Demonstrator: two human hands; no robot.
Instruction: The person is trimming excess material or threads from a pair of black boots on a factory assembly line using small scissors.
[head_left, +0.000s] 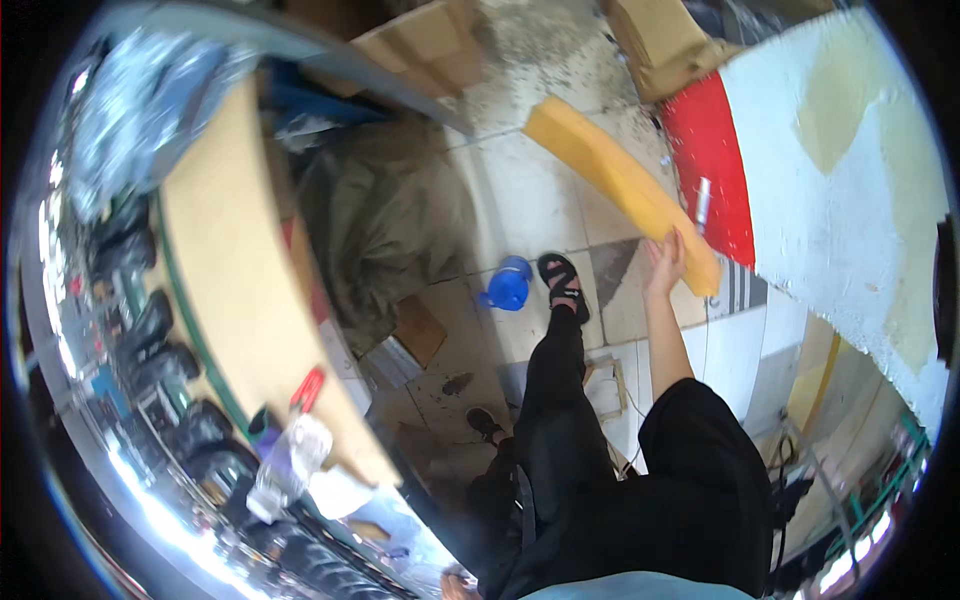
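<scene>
Head view: the right hand (664, 262) is grasping a long yellow strip (620, 190) near its lower end, with the fingers against its near left edge. From the hand, the strip runs forward and to the left over the tiled floor (520, 215), with a short end projecting to the right behind the fingers. Whether the strip touches anything other than the hand cannot be determined.

Just forward and right of the right hand, a small whitish cylinder (703, 203) is seen against the red band (715, 150) of a large white surface (860, 200), which extends farther right. Left of the same hand, a blue container (510, 284) is on the floor beside a black sandal (562, 285). Farther left is a heap of dark olive cloth (385, 220). Well forward of the hand are two cardboard boxes, one to the left (425, 48) and one nearer straight ahead (655, 45).

The left hand (456, 588) is only partly visible at the lower edge; its grip cannot be told. Forward and left of it, a pale tabletop (235, 230) carries a red-ended object (308, 388) and clear plastic (290, 468).
</scene>
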